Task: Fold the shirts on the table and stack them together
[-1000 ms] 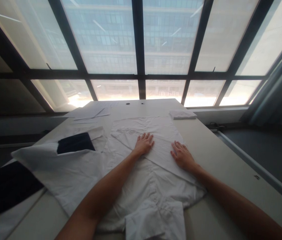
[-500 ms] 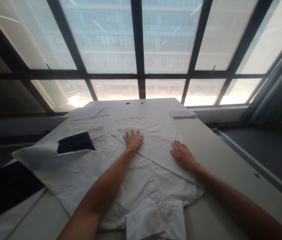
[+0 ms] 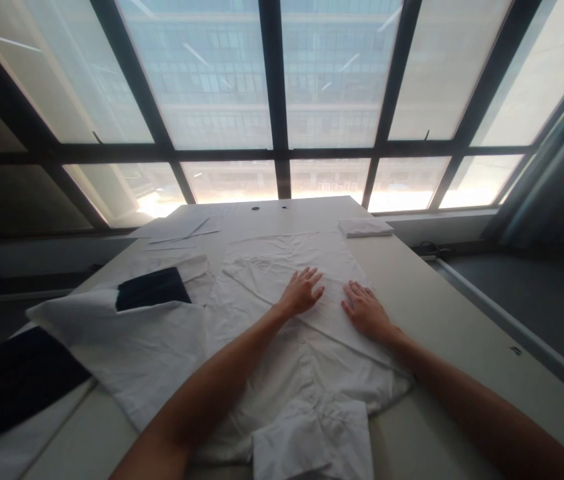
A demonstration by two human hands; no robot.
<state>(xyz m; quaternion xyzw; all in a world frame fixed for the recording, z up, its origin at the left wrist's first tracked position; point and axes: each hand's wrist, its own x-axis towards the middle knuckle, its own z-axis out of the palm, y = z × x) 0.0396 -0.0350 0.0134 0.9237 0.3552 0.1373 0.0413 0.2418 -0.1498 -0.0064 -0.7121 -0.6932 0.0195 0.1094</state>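
Note:
A white shirt (image 3: 287,360) is spread over the table in front of me, with wrinkles around its button strip and its collar end toward me. One sleeve lies folded across the body on the right. My left hand (image 3: 303,292) is open over the middle of the shirt, fingers spread; whether it presses on the cloth I cannot tell. Flat on the shirt's right part rests my right hand (image 3: 366,310), open, fingers stretched out. Neither hand grips anything. Left of the shirt is a white cloth piece (image 3: 147,340) with a dark navy patch (image 3: 153,289).
Paper sheets (image 3: 182,225) lie at the table's back left. A folded white cloth (image 3: 365,228) sits at the back right. More dark fabric (image 3: 17,380) hangs over the left edge of the white table (image 3: 462,360). Large windows (image 3: 332,73) stand behind, with a curtain (image 3: 552,160) at right.
My left hand has moved right across the shirt, from its left part to nearer my right hand. The right hand has stayed in place.

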